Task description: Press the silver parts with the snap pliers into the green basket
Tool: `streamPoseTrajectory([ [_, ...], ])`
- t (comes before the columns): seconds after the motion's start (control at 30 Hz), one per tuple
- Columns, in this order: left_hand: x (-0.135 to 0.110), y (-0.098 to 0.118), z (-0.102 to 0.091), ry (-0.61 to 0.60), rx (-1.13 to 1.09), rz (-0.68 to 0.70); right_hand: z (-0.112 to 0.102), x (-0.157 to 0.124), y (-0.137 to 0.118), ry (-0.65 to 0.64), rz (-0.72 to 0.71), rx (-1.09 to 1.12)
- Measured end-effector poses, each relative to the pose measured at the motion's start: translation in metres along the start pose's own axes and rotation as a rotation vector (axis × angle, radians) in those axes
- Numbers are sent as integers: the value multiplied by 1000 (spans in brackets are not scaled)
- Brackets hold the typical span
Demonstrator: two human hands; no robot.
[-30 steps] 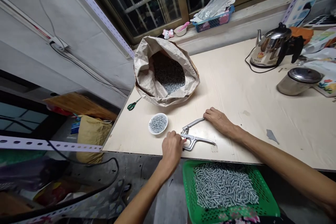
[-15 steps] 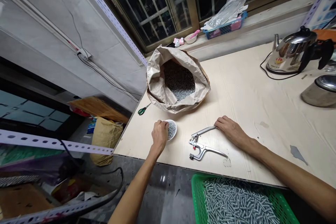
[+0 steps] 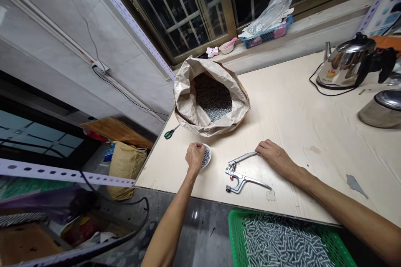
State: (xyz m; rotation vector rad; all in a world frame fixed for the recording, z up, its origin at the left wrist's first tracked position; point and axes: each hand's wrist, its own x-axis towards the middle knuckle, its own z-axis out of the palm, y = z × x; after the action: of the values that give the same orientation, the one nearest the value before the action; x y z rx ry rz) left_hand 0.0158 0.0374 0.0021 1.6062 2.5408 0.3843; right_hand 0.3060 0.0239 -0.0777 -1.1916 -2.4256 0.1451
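My left hand (image 3: 194, 157) reaches over the left side of a small white bowl (image 3: 209, 162) of little metal pieces. Its fingers are pinched together, and whatever is between them is hidden. Grey metal snap pliers (image 3: 240, 178), with a spring and a red part near the jaws, lie on the table with the handles spread apart. The fingers of my right hand (image 3: 271, 152) are closed at the end of the upper handle. Behind the bowl stands an open paper sack (image 3: 184, 110) with many small metal pieces inside.
Green-handled scissors (image 3: 169, 134) lie by the table's left edge. A green basket (image 3: 235, 233) full of metal pieces sits below the front edge. A kettle (image 3: 343, 64) and a steel pot (image 3: 380, 110) stand at the right. A blue basket (image 3: 267, 35) is on the windowsill.
My left hand has shifted slightly to the right, further over the bowl, and its fingers are more tightly bunched. The right hand and pliers stay nearly in place.
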Motion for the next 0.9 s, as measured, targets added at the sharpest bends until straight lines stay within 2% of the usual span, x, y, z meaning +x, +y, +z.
streamPoseTrajectory([
  [0.07,-11,4,-10,73,-55,66,2,1,1,-9,8,-13],
  [0.1,-19,6,-14,67,-89,110,3,2,2,-17,10,-17],
  [0.13,-29,8,-18,19,-129,153,2,3,2,-27,15,-22],
  [0.2,-50,12,-21,-158,-209,224,-3,3,-1,-42,43,-40],
  [0.27,-70,14,-18,-305,-257,281,-11,-1,-9,-34,98,-65],
  [0.37,-90,13,-7,-377,-274,360,-26,-12,-30,-54,90,-21],
  [0.47,-97,11,4,-419,-230,442,-30,-29,-52,-145,12,52],
  [0.57,-98,9,8,-435,-153,488,-18,-43,-60,-170,-46,65],
  [0.7,-99,3,9,-445,-127,493,-4,-51,-55,-89,-156,4],
  [0.9,-104,-4,10,-492,-230,459,-7,-55,-53,21,-280,-79],
])
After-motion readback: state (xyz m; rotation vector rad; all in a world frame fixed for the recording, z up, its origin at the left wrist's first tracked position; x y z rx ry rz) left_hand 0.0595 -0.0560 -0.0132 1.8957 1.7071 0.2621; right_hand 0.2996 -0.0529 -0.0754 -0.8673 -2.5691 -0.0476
